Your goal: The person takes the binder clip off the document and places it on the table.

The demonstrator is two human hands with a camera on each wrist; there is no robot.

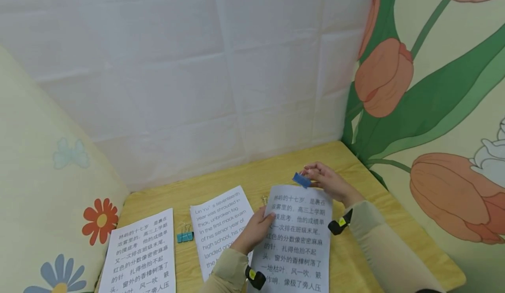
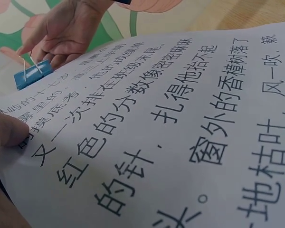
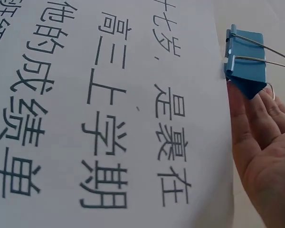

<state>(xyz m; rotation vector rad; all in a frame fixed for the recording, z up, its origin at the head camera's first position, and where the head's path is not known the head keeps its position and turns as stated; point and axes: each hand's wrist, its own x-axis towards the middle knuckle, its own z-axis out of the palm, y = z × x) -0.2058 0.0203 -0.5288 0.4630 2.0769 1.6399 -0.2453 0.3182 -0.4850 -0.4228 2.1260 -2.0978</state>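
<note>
A printed sheet of Chinese text (image 1: 300,236) is held over the wooden table (image 1: 398,227). My left hand (image 1: 256,231) grips its left edge, thumb (image 2: 7,128) on top of the page (image 2: 180,142). My right hand (image 1: 325,180) holds a blue binder clip (image 1: 301,180) at the sheet's top edge. In the right wrist view the clip (image 3: 244,59) meets the paper's edge (image 3: 109,118), its wire handles point away, and my fingers (image 3: 261,142) lie under it. The left wrist view shows the clip (image 2: 33,73) pinched in the right hand (image 2: 66,28).
A sheet of English text (image 1: 218,227) lies under my left wrist. Another Chinese sheet (image 1: 138,253) lies at the front left. A teal binder clip (image 1: 184,237) sits between them, and a small wire clip (image 1: 264,200) lies behind. Cloth walls close the table's back and sides.
</note>
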